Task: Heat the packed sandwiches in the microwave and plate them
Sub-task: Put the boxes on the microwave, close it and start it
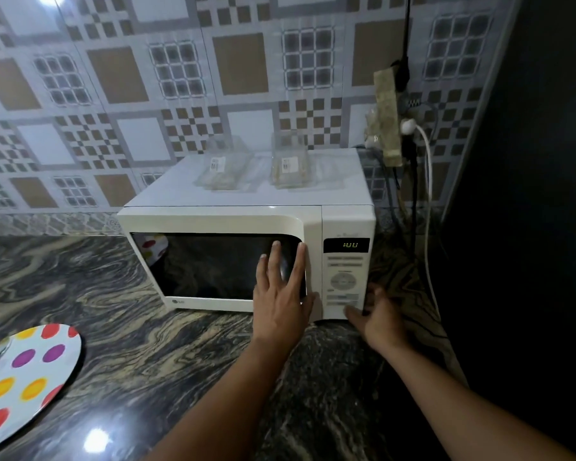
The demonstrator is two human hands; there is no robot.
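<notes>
Nearest the viewer, a white plate (27, 377) with red, yellow and purple dots lies flat on the dark marbled table (153, 344), at the lower left, well apart from everything else. Two bare forearms reach forward from the bottom edge. The left hand (281, 291) lies flat, fingers spread, against the right end of the dark door window of a white microwave (246, 214); its grip holds nothing. The right hand (376, 316) is at the bottom of the control panel (346, 277), thumb touching a lower button; it is blurred, and whether its fingers are curled or loose cannot be told.

The microwave sits on the table with its long axis running left to right and its door facing the viewer, closed. Its green display shows digits too blurred to read. A small logo at the door's lower left is unreadable. A dotted pattern shows in the window's upper left corner.

On the microwave's top lie two clear sandwich packs (225, 169), the second (288, 164) just to the right, both pointing front to back. Each bears a small white label with unreadable print.

Behind is a patterned tile wall (113, 78); at the right, a power strip (388, 118) with plugged cables hangs.
</notes>
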